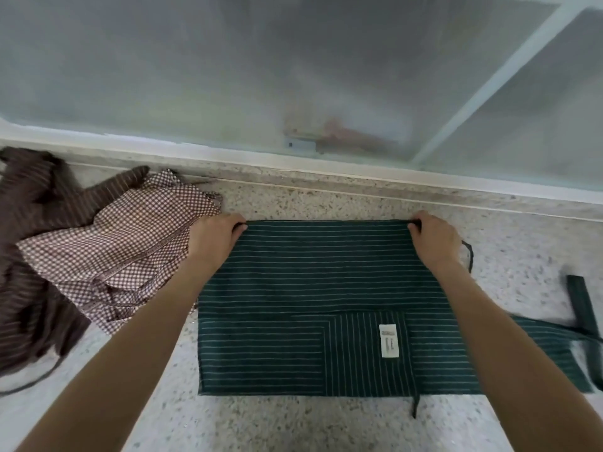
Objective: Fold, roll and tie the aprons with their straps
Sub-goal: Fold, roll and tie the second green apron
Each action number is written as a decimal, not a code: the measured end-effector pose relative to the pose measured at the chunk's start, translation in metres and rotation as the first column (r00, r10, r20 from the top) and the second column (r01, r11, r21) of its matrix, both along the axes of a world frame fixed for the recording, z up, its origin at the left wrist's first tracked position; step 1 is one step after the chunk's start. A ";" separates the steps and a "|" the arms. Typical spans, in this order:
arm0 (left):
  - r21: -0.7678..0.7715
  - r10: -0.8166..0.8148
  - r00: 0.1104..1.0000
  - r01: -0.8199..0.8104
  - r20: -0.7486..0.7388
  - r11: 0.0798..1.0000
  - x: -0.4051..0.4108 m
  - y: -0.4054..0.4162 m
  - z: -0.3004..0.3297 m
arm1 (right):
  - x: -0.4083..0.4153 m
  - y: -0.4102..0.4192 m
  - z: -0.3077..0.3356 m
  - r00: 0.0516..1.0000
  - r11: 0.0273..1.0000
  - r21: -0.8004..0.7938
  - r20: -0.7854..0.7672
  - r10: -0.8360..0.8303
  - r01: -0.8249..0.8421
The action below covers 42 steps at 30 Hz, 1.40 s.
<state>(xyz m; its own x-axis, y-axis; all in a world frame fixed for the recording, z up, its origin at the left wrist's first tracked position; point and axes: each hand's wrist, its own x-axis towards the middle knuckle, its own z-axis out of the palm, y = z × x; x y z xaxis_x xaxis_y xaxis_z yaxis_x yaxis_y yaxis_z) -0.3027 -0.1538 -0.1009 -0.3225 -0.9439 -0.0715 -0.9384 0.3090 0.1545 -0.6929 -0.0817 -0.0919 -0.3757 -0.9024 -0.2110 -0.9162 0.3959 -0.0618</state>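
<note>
If the two far corners are drawn over unevenly, the fold could be skewed, and the loose strap (584, 305) trailing at the right could be trapped inside the roll. The green striped apron (293, 288) is laid flat on the speckled bench (326, 200), white label (389, 340) showing. Its far corners are pinched by the curled fingers of the left hand (213, 238) and right hand (434, 239). A checked apron (124, 236) and a brown apron (36, 223) are heaped at the left.
</note>
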 end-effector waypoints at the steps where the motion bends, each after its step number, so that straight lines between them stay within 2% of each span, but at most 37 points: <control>1: -0.005 0.002 1.000 -0.002 0.007 1.000 -0.001 -0.001 -0.002 | -0.001 -0.002 -0.003 1.000 1.000 0.007 -0.013 -0.014 0.014; 4: -0.009 0.009 1.000 -0.009 0.027 1.000 -0.005 -0.003 -0.009 | 0.003 -0.005 -0.006 0.998 0.999 0.024 -0.042 -0.046 0.047; 6: -0.073 0.016 0.998 -0.012 0.060 0.997 -0.008 -0.001 -0.012 | 0.008 -0.002 -0.007 0.999 0.999 -0.020 -0.035 -0.036 0.036; 8: -0.143 -0.012 0.999 0.017 0.036 0.990 -0.018 0.006 -0.008 | 0.012 0.008 -0.010 0.998 0.993 -0.121 -0.054 0.012 -0.019; 10: -0.169 -0.108 0.992 0.097 -0.060 0.981 -0.035 0.022 -0.005 | 0.018 0.028 -0.012 0.994 0.962 -0.259 -0.080 0.073 -0.091; 12: -0.089 -0.219 0.966 0.208 -0.136 0.974 -0.056 0.046 -0.006 | 0.030 0.056 -0.017 0.986 0.921 -0.354 -0.056 0.154 -0.164; 15: 0.232 -0.286 0.955 0.297 -0.081 0.926 -0.083 0.079 -0.014 | 0.051 0.107 -0.031 0.977 0.951 -0.248 0.054 0.206 -0.187; 17: 0.361 -0.304 0.953 0.286 -0.007 0.888 -0.090 0.089 -0.021 | 0.057 0.136 -0.040 0.984 0.985 -0.101 0.102 0.149 -0.139; 21: 0.357 -0.383 0.924 0.354 0.013 0.864 -0.103 0.102 -0.023 | 0.052 0.175 -0.045 0.993 1.000 0.022 0.115 -0.006 0.003; 23: 0.356 -0.411 0.911 0.382 0.007 0.853 -0.112 0.108 -0.023 | 0.048 0.187 -0.041 0.986 0.998 0.003 0.157 -0.061 0.061; 25: 0.356 -0.408 0.913 0.382 -0.003 0.853 -0.118 0.113 -0.022 | 0.044 0.198 -0.031 0.967 0.986 -0.084 0.224 -0.120 0.142; 27: 0.348 -0.392 0.920 0.375 -0.021 0.859 -0.125 0.118 -0.018 | 0.041 0.218 -0.019 0.958 0.946 -0.194 0.175 -0.228 0.261; 29: 0.324 -0.397 0.918 0.384 -0.028 0.865 -0.129 0.124 -0.017 | 0.041 0.234 -0.008 0.889 0.874 -0.176 0.155 -0.431 0.454; 31: 0.309 -0.422 0.906 0.412 -0.036 0.858 -0.138 0.132 -0.014 | 0.037 0.248 -0.005 0.784 0.797 -0.014 0.190 -0.591 0.604; 32: 0.302 -0.435 0.900 0.426 -0.040 0.853 -0.142 0.136 -0.013 | 0.035 0.250 -0.006 0.759 0.784 0.054 0.218 -0.613 0.618; 35: 0.286 -0.466 0.883 0.460 -0.052 0.841 -0.154 0.148 -0.010 | 0.027 0.251 -0.006 0.772 0.829 0.111 0.315 -0.552 0.548; 37: 0.290 -0.458 0.888 0.451 -0.048 0.844 -0.162 0.157 -0.010 | 0.021 0.248 -0.001 0.806 0.862 0.101 0.313 -0.502 0.497; 40: 0.313 -0.423 0.906 0.409 -0.025 0.857 -0.172 0.167 -0.010 | -0.002 0.237 0.006 0.878 0.903 -0.077 0.282 -0.386 0.422; 42: 0.341 -0.396 0.918 0.375 -0.010 0.862 -0.177 0.170 -0.009 | -0.023 0.220 0.009 0.884 0.908 -0.179 0.360 -0.298 0.379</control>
